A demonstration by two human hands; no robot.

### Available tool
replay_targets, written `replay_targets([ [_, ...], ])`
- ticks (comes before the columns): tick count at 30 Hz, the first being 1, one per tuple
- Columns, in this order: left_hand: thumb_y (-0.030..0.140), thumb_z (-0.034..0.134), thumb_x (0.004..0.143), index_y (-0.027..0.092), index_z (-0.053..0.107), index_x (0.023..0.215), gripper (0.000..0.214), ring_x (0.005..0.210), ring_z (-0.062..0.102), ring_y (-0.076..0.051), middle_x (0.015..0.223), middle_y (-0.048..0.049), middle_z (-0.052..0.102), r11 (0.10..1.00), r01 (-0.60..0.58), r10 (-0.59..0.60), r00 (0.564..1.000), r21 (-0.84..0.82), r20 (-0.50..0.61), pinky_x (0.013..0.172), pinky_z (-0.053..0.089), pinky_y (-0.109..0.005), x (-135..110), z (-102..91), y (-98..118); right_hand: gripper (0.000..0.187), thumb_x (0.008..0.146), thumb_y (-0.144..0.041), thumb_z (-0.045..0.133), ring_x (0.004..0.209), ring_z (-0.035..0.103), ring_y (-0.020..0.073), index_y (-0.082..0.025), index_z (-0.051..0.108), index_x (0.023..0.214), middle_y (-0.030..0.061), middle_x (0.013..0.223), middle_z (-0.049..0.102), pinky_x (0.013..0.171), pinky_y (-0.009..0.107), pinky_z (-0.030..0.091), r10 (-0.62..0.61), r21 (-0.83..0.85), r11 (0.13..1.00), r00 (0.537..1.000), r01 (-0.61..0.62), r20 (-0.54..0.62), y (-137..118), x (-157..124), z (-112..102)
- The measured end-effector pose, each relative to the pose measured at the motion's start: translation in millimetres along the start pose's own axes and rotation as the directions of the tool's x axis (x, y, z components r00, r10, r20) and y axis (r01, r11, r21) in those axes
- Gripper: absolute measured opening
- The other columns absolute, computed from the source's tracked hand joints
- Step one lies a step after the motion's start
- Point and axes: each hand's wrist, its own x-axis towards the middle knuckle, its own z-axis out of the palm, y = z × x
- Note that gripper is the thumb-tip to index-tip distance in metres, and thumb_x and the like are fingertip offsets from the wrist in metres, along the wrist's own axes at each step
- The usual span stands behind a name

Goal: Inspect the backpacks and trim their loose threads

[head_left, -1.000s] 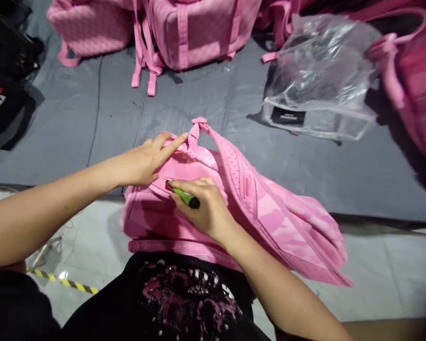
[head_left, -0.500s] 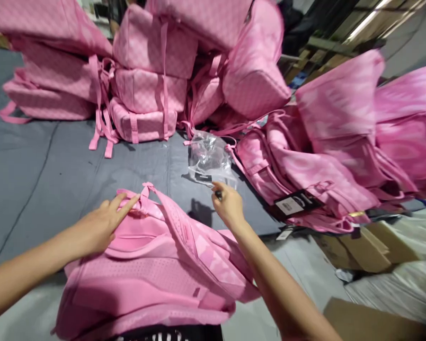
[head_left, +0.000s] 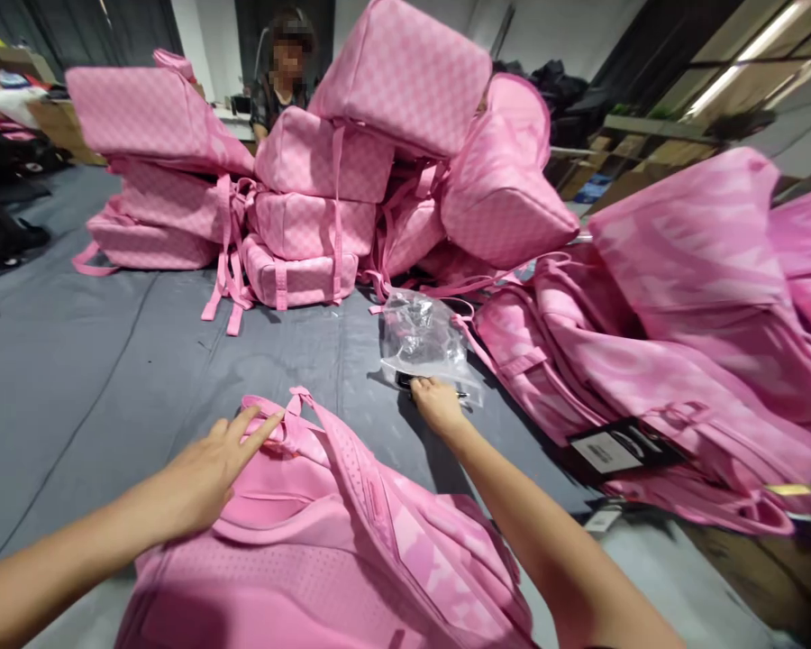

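Note:
A pink backpack (head_left: 297, 559) with camouflage-patterned parts is in front of me at the near table edge, its padded back and strap facing me. My left hand (head_left: 203, 464) rests on its top beside the hanging loop, fingers stretched out and slightly apart. My right hand (head_left: 439, 406) is closed at the near end of a clear plastic bag (head_left: 423, 333) on the table. Dark bits show beside its fingers, but what it grips is too hidden to name.
Pink checkered backpacks (head_left: 311, 221) are stacked along the far side. Pink camouflage backpacks (head_left: 689, 252) lie at the right, one with a black-and-white tag (head_left: 615, 451). Grey cloth (head_left: 108, 379) covers the table. Another person (head_left: 284, 81) is behind the stacks.
My right hand has reached forward to the near end of the plastic bag. My left hand stays on the backpack's top. The view has tilted up, bringing the person into sight.

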Motion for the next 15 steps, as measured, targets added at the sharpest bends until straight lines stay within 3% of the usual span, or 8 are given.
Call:
replay_targets([
  [6, 0.009, 0.054, 0.077, 0.033, 0.005, 0.162, 0.101, 0.132, 0.052, -0.033, 0.166, -0.0136, 0.024, 1.000, -0.009, 0.009, 1.000, -0.005, -0.009, 0.095, 0.054, -0.043, 0, -4.6, 0, 0.026, 0.084, -0.005, 0.052, 0.107, 0.063, 0.0252, -0.014, 0.074, 0.095, 0.0154, 0.109, 0.074, 0.090, 0.029, 0.044, 0.105, 0.169, 0.982, 0.987, -0.084, -0.121, 0, -22, -24],
  [9, 0.013, 0.057, 0.081, 0.031, 0.008, 0.162, 0.097, 0.130, 0.053, -0.036, 0.166, -0.0156, 0.023, 1.000, 0.000, 0.000, 1.000, -0.009, -0.008, 0.093, 0.054, -0.044, 0, -6.1, 2, 0.027, 0.088, -0.011, 0.048, 0.107, 0.063, 0.0265, -0.013, 0.072, 0.100, 0.0163, 0.114, 0.072, 0.088, 0.033, 0.044, 0.236, 0.287, 0.945, 0.937, -0.159, -0.257, -4, -46, -44],
  [12, 0.013, 0.058, 0.082, 0.031, 0.006, 0.162, 0.097, 0.130, 0.052, -0.036, 0.166, -0.0154, 0.023, 1.000, -0.007, 0.006, 1.000, -0.019, -0.026, 0.092, 0.054, -0.044, -1, -5.7, 0, 0.030, 0.094, -0.032, 0.048, 0.079, 0.065, 0.0233, -0.011, 0.070, 0.092, 0.0140, 0.088, 0.073, 0.070, 0.032, 0.047, 0.335, 0.420, 0.888, 0.888, -0.185, -0.317, -18, -74, -62],
  [15, 0.013, 0.066, 0.079, 0.028, 0.013, 0.161, 0.099, 0.139, 0.045, -0.040, 0.167, -0.0181, 0.020, 0.999, -0.012, 0.010, 0.999, -0.035, -0.050, 0.100, 0.050, -0.050, -5, -11.4, 3, 0.038, 0.093, -0.046, 0.050, 0.059, 0.059, 0.0165, -0.015, 0.066, 0.078, 0.0047, 0.067, 0.066, 0.056, 0.027, 0.046, 0.318, 0.548, 0.832, 0.886, -0.090, -0.338, -45, -103, -82],
])
